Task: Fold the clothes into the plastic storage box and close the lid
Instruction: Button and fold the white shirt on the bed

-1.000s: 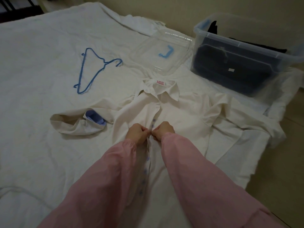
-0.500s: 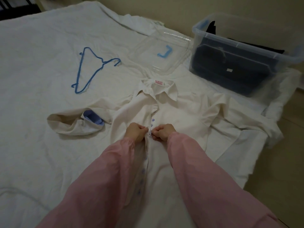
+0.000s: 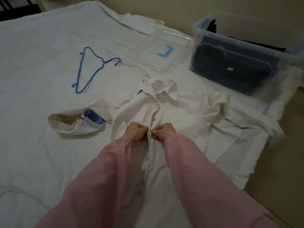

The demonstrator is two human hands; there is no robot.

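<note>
A cream button-up shirt [image 3: 179, 111] with small blue buttons lies face up on the white bed sheet [image 3: 41, 55], collar pointing away from me. My left hand [image 3: 135, 131] and my right hand [image 3: 163, 130] pinch the two edges of its front placket at chest height, knuckles almost touching. Its left sleeve is bent back and shows a pale blue cuff lining [image 3: 93, 117]. The clear plastic storage box [image 3: 243, 43] stands at the far right, holding dark folded clothes [image 3: 230, 65]. Its clear lid [image 3: 162, 52], with a blue clip, lies flat beside the box.
A blue wire hanger [image 3: 92, 68] lies on the sheet at the far left of the shirt. The bed's right edge drops to a beige floor [image 3: 283, 162]. A pale wall [image 3: 164, 7] runs behind the box.
Both hands stay on the placket at about the same spot, with small finger movements. The view has shifted slightly.
</note>
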